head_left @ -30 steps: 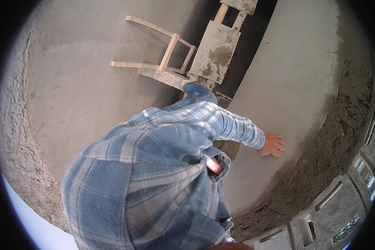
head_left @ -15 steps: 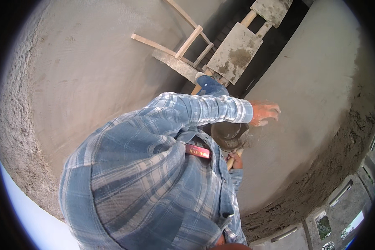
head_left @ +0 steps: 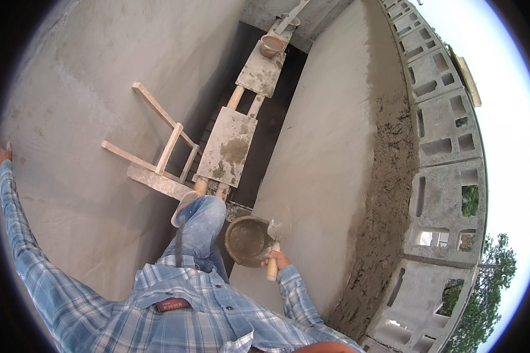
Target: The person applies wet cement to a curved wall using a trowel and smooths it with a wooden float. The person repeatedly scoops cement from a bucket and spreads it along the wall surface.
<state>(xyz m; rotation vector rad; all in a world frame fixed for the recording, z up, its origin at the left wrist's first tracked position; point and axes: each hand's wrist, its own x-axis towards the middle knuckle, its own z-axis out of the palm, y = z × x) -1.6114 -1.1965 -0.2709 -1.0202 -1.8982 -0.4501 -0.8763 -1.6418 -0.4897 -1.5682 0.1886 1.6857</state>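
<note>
My right hand (head_left: 278, 259) is wrapped round the wooden handle of a trowel (head_left: 272, 270). Its metal blade (head_left: 280, 227) points up beside the rim of a round mortar pan (head_left: 232, 254), over the smooth grey right-hand wall. Wet grey mortar (head_left: 247, 236) lies in the pan. Far out at the left rim of the view, my left hand (head_left: 5, 154) is at the plastered left wall (head_left: 82, 76), fingers extended and nothing seen in it. Whether its palm presses on the wall I cannot tell.
Below me a narrow walkway of stained boards (head_left: 227, 150) on round poles runs ahead over a dark gap. A wooden frame (head_left: 169, 147) leans at the left wall. A reddish bowl (head_left: 271, 46) stands farther along. Rough mortar (head_left: 388, 176) borders pierced blocks (head_left: 450, 176) at right.
My left arm has swung from across my body at the right wall out to the left wall. The view has turned, uncovering the pan and trowel. The right hand keeps its hold.
</note>
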